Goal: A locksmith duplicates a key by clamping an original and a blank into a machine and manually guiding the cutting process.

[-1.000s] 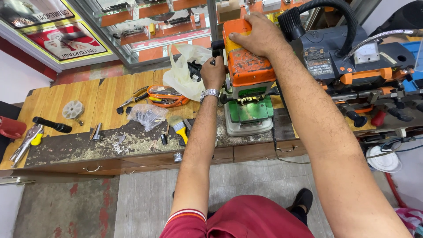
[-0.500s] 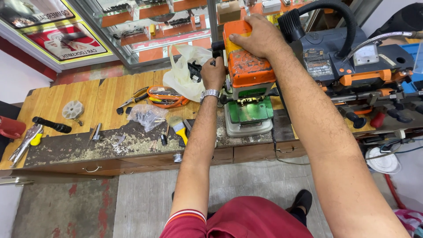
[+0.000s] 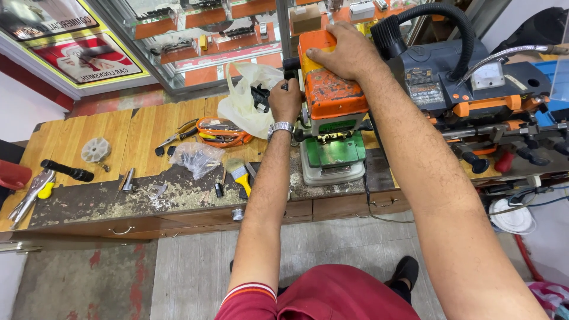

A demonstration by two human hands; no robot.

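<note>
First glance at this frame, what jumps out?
The orange-topped machine at the back of the wooden workbench, with the right hand pressed flat on its top and the left hand gripping a dark handle on its left side. Right of it sits a grey machine with a black hose. Left of the hands, metal shavings litter the bench front around a yellow-handled brush.

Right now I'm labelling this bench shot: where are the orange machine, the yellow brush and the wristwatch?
Orange machine (image 3: 332, 95), head view, orange top housing.
Yellow brush (image 3: 242, 175), head view, yellow handle.
Wristwatch (image 3: 280, 127), head view, metal band on the left wrist.
</note>
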